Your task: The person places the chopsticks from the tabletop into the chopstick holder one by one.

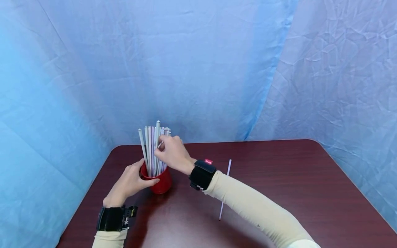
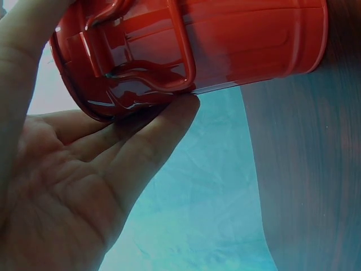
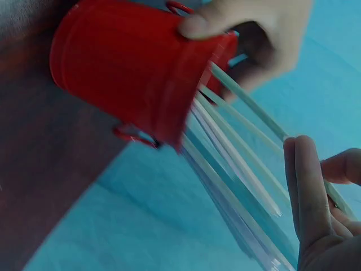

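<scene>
A small red metal bucket [image 1: 162, 184] stands on the dark wooden table [image 1: 279, 179] and holds several pale straws [image 1: 151, 144] upright. My left hand [image 1: 145, 174] grips the bucket at its rim, thumb on the near side and fingers on the far side. In the left wrist view the fingers [image 2: 169, 121] press under the bucket [image 2: 225, 39] by its wire handle. My right hand [image 1: 162, 144] is at the upper part of the bundle and pinches a straw. In the right wrist view its fingers [image 3: 304, 180] close on one of the straws [image 3: 242, 152] that fan out of the bucket [image 3: 124, 73].
One loose white straw [image 1: 225, 187] lies on the table just right of my right forearm. Crumpled blue cloth [image 1: 198, 69] hangs close behind and on both sides of the table. The table's rounded far corners meet the cloth.
</scene>
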